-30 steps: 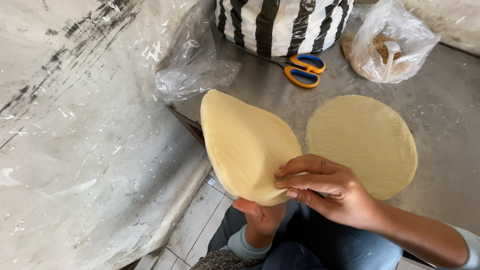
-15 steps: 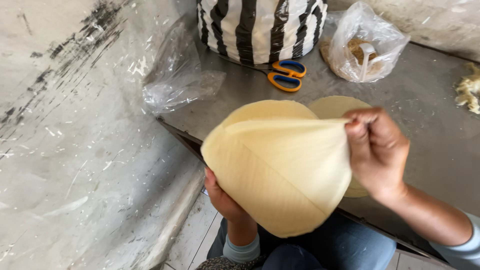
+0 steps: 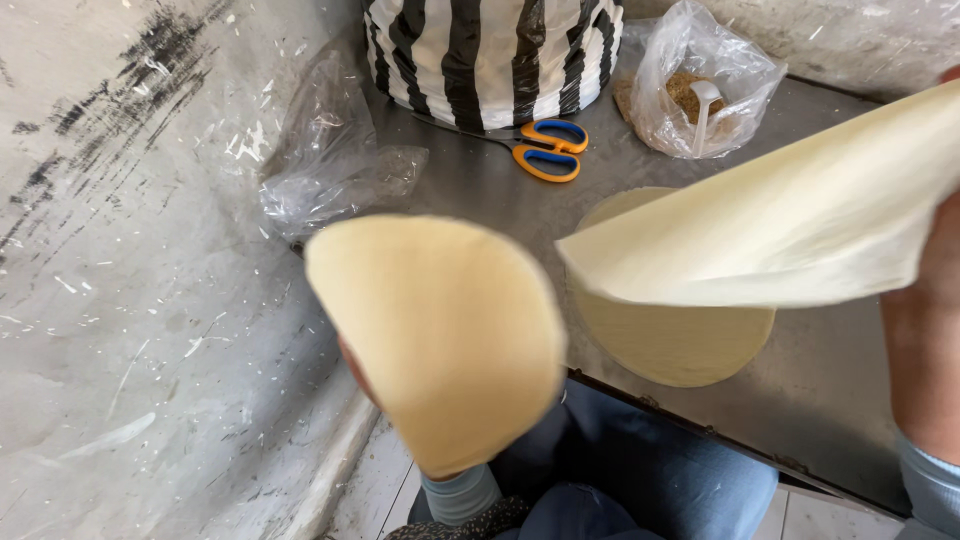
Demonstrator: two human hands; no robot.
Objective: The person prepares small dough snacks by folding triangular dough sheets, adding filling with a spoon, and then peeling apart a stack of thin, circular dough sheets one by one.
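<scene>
My left hand [image 3: 356, 366] is almost hidden behind a stack of round pale-yellow wrapper sheets [image 3: 440, 335], which it holds up on edge over my lap. My right hand [image 3: 925, 300], at the right edge, holds one thin sheet [image 3: 790, 220] lifted away from the stack and hanging over the metal table [image 3: 830, 370]. Under the lifted sheet another round sheet [image 3: 670, 340] lies flat on the table near its front edge.
Orange-and-blue scissors [image 3: 548, 150] lie at the back of the table, before a black-and-white striped container [image 3: 490, 50]. A clear bag of brown crumbs with a white scoop [image 3: 700, 95] stands at the back right. Crumpled clear plastic [image 3: 335, 170] lies left. A grey scuffed wall [image 3: 130, 280] fills the left.
My right hand has peeled one sheet off the stack and carried it up and to the right. The stack in my left hand has stayed low over my lap.
</scene>
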